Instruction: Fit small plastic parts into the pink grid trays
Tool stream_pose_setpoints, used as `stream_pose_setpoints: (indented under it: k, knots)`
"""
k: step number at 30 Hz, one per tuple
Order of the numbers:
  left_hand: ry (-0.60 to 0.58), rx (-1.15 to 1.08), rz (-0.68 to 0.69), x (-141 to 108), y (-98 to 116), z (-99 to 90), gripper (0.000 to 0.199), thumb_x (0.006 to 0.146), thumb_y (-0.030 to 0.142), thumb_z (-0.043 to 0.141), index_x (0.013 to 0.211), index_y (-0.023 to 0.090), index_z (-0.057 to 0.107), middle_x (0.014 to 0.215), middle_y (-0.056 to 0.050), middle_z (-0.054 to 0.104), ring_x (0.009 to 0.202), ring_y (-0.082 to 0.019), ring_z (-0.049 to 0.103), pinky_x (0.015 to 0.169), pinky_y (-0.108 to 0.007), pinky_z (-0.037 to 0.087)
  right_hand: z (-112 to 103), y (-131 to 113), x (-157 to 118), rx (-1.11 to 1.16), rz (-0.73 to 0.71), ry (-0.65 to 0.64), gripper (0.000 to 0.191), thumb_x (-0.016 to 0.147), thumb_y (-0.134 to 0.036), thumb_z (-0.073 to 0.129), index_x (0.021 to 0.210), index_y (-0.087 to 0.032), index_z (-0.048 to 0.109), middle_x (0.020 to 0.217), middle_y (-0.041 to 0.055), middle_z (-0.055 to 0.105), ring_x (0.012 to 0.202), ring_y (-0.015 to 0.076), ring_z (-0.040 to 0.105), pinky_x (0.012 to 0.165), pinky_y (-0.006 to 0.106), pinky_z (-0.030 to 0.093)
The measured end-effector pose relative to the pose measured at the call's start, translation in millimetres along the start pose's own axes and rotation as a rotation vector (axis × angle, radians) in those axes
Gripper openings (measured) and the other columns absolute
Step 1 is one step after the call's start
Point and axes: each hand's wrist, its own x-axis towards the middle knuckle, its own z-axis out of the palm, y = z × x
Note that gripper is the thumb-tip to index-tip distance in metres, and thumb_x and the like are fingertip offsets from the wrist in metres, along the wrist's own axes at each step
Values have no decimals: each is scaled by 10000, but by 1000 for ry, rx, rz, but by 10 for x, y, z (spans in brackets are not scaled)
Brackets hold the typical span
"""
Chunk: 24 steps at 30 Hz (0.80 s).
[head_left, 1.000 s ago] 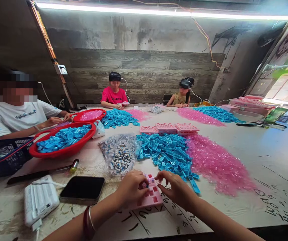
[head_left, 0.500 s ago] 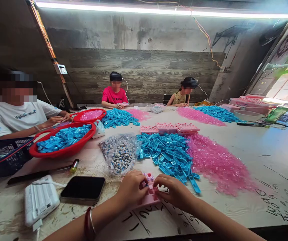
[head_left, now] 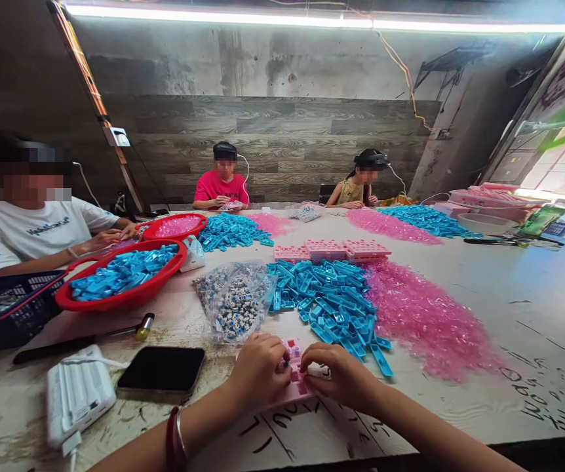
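Observation:
A pink tray [head_left: 295,392] with square compartments lies on the table under both my hands. My left hand [head_left: 261,368] is over the tray's left side, thumb and fingers pinched together; whatever is between them is too small to name. On the right side, my right hand [head_left: 335,375] curls its thumb and index finger toward the tray, the tips close together and what they hold hidden. Small pieces sit in the far compartments. Just beyond are a clear bag of small white and blue parts [head_left: 236,305], a pile of blue cases [head_left: 341,308] and pink clear pieces [head_left: 425,321].
Stacked pink trays [head_left: 326,250] stand behind the blue pile. To the left are a phone [head_left: 161,368], a white power bank [head_left: 80,393], a hammer [head_left: 145,326], red baskets [head_left: 125,301] and a blue basket [head_left: 12,314]. Three people sit around the table.
My hands have barely moved; my right fingertips have closed slightly at the tray. Across the table, the person in pink has raised a hand, and so has the person at the right.

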Motion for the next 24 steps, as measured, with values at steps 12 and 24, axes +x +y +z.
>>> stream_pose_setpoints:
  k: [12, 24]
  knots:
    - [-35, -10, 26, -13, -8, -93, 185, 731, 277, 671, 881, 181, 622, 875, -38, 661, 845, -219, 572, 771, -331, 375, 41, 6, -6, -118, -60, 114, 260, 676, -2, 607, 871, -173, 596, 849, 32, 632, 819, 180, 580, 713, 278, 451]
    - [-58, -58, -1, -16, -26, -132, 177, 721, 234, 600, 884, 188, 547, 866, -28, 640, 808, -204, 552, 706, -294, 361, 136, -91, 189, -183, -146, 144, 260, 686, 1, 627, 870, -182, 609, 854, 35, 647, 843, 195, 581, 730, 296, 468]
